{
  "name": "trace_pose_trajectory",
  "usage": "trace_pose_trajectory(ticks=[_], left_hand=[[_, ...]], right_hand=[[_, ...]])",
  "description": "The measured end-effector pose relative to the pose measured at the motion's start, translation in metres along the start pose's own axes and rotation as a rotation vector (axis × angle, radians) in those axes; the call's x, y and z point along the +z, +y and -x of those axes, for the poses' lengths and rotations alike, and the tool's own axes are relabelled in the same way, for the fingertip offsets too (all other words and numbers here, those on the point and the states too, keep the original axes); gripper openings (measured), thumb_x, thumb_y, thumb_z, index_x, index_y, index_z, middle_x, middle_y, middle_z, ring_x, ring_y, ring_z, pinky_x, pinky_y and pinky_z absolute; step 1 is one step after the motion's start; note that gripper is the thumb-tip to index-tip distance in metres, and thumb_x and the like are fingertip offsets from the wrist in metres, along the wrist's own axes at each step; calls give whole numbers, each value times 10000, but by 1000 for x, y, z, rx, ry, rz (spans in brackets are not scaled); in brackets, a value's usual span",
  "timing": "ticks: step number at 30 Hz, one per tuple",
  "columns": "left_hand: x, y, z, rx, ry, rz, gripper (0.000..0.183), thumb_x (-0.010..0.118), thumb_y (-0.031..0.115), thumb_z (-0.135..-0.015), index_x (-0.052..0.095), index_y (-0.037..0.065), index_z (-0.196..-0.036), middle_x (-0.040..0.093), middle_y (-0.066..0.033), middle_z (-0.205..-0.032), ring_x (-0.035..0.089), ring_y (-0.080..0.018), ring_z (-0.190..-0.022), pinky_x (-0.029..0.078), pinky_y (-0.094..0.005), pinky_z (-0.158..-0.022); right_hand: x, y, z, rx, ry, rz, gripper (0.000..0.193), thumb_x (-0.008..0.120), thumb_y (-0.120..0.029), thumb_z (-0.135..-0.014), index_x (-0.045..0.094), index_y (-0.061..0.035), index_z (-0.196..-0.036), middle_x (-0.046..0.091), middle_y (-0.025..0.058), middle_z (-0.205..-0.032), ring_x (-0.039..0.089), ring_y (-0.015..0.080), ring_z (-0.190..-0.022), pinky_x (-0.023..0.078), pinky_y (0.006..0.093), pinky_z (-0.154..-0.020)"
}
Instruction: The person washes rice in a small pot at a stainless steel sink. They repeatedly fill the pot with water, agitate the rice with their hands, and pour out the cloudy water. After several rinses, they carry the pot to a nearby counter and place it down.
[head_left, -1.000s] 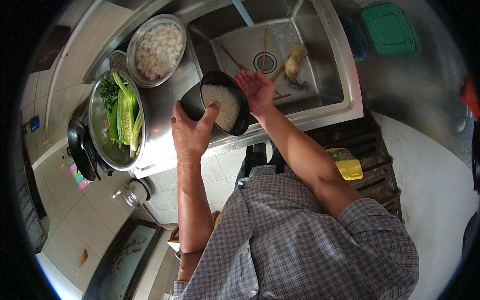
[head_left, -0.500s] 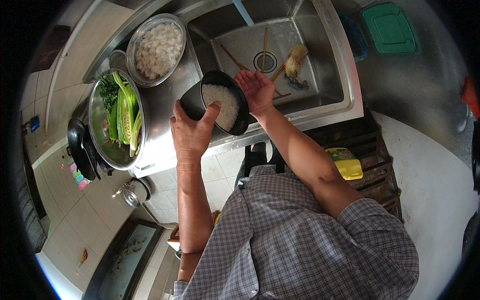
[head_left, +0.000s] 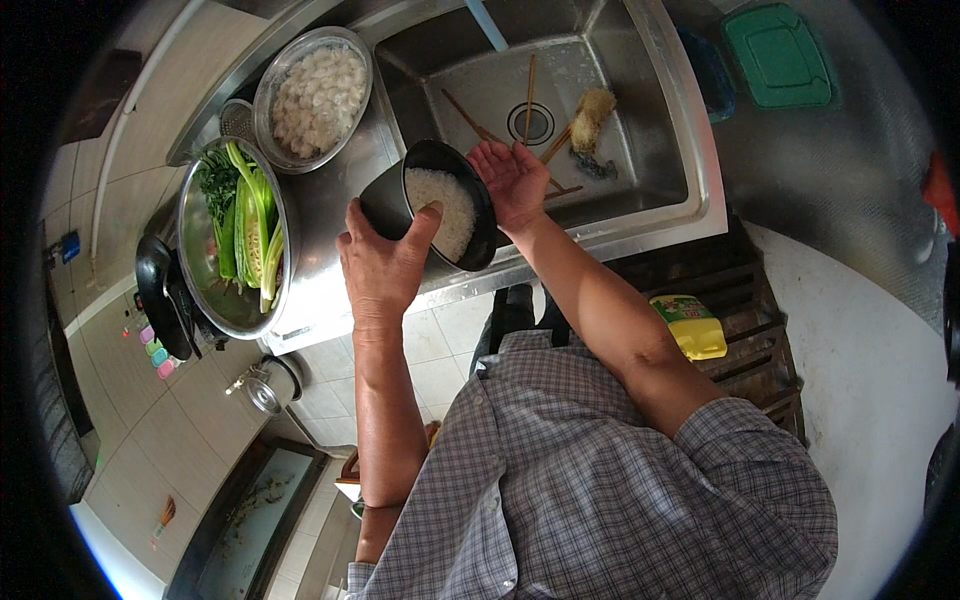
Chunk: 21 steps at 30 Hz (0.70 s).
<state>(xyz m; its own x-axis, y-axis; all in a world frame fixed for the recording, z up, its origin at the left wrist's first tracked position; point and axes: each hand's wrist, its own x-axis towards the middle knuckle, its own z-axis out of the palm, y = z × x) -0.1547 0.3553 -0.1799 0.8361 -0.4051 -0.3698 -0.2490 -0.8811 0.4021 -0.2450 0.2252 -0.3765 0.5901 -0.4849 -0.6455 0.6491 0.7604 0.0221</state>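
My left hand (head_left: 385, 262) grips a dark inner pot by its wall, thumb over the rim and touching the white rice inside. The dark pot (head_left: 375, 200) is tilted to the right, its mouth toward the sink. Wet-looking white rice (head_left: 443, 205) lies in it. Palm up at the pot's right rim is my right hand (head_left: 512, 188), its fingers out and slightly cupped, with nothing seen in it. The steel sink (head_left: 640, 205) lies just beyond that hand. Whether the right hand touches the rim I cannot tell.
In the sink lie several chopsticks (head_left: 531, 85) and a yellowish scrubber (head_left: 590, 118). On the left counter stand a bowl of pale food pieces (head_left: 320, 95) and a steel basin (head_left: 284, 255) of green vegetables. A green lid (head_left: 778, 57) lies at the right. A yellow bottle (head_left: 703, 338) rests below.
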Motion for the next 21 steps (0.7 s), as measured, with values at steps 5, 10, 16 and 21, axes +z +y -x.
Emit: trace_pose_trajectory(ticks=[5,10,16,21], left_hand=[[-1,4,4,5,20,-16,1224,767,694,-681,375,-119,-1508,558,-343,-1254,578,-442,-1191,499,-465,-1008],[-1,3,4,8,24,-39,1222,768,691,-684,373,-120,-1509,556,-348,-1251,582,-443,-1186,507,-477,-995],[1,0,3,31,25,-31,1214,765,696,-688,382,-123,-1498,570,-348,-1230,590,-448,-1172,510,-482,-986],[2,-1,0,32,-10,-2,1196,762,693,-693,390,-120,-1488,572,-351,-1224,591,-449,-1168,509,-480,-984]], right_hand=[[0,1,-1,7,-28,-15,381,533,-347,-1005,679,-6,-919,726,188,-1028,691,352,-1069,533,489,-1061],[-1,1,0,16,-5,-21,370,556,-350,-995,682,-14,-906,727,193,-1030,689,357,-1071,530,495,-1066],[-2,1,0,20,-34,-29,355,574,-342,-985,680,-8,-923,721,191,-1057,686,353,-1077,537,484,-1054],[-3,0,-3,8,8,-18,377,546,-363,-1002,663,-11,-930,711,206,-1074,678,372,-1091,513,499,-1090]])
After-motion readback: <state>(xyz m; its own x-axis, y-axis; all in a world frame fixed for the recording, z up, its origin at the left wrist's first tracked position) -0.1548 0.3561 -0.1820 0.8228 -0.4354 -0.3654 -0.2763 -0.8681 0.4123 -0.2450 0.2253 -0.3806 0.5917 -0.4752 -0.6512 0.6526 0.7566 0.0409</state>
